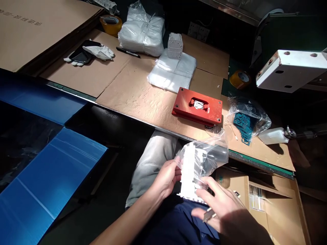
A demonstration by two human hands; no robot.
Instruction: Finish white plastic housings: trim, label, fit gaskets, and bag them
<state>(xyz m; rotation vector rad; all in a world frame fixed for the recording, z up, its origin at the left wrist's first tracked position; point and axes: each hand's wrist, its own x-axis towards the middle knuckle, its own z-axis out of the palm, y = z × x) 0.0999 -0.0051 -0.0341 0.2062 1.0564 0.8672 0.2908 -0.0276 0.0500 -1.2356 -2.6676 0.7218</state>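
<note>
Over my lap, a white plastic part (188, 166) sits partly inside a clear plastic bag (217, 153), its lower end out of the film. My left hand (167, 177) grips the part and the bag along their left side, thumb on top. On the right, my right hand (222, 200) has its fingertips at the part's lower right and the edge of the film. A slim metal tool (209, 214) lies held in that hand's lower fingers; its exact kind is hard to tell. Just beyond the bag, a red fixture block (198, 106) with a small white piece (198, 104) in its recess rests on the table.
Cardboard sheets (122, 88) cover the table. Stacked clear bags (173, 71) carry a white part (175, 46). Nearby are a bag bundle (143, 32), gloves (102, 52), a pen (128, 52), tape (240, 79), teal pieces (242, 126) and a white bottle (273, 136). A carton (281, 204) stands lower right.
</note>
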